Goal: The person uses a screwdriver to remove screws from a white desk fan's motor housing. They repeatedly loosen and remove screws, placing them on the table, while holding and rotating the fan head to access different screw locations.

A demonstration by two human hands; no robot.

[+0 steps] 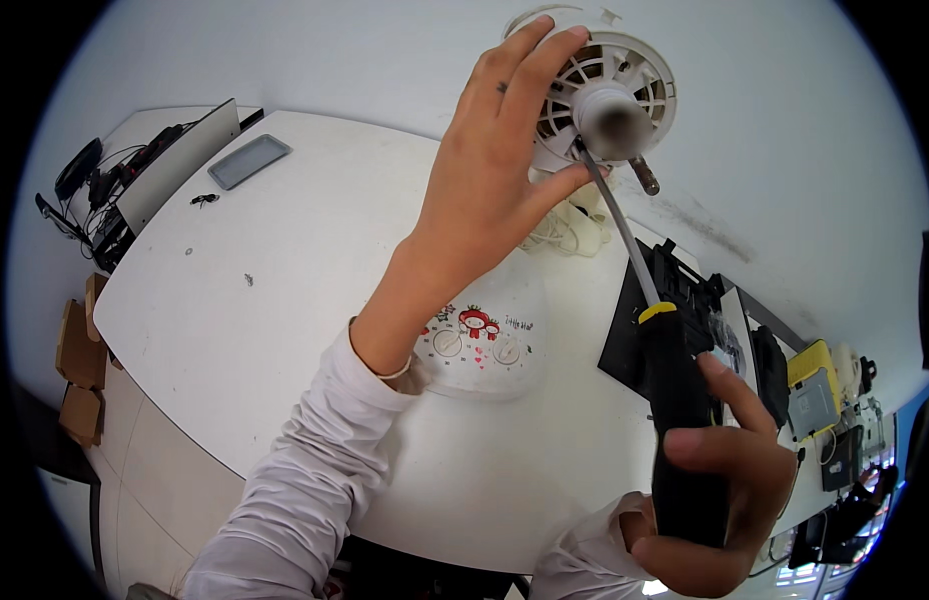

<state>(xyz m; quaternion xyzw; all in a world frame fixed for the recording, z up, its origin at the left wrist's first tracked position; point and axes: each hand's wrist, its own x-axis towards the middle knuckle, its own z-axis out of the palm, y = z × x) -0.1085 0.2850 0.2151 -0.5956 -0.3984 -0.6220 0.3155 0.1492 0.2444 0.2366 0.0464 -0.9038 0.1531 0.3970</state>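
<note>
A white fan head [650,85] with a slotted round casing, central hub and short dark metal stub is raised at the top. My left hand [485,165] grips its left side, fingers over the casing and thumb below. My right hand [745,475] is closed round the black, yellow-collared handle of a long screwdriver [633,247], whose tip meets the casing just left of the hub. Beneath my left arm lies a white fan base [490,370] with two dials and red cartoon decals. A cream part with a coiled cord [575,232] sits behind it, partly hidden by my left hand.
The white curved desk [185,330] meets a wall. It holds a grey tray [249,160], a small black item [205,199] and black equipment [625,345] at right. Cabled monitors [135,170] stand left, cardboard [80,350] beside the desk. A yellow case [815,358] lies farther right.
</note>
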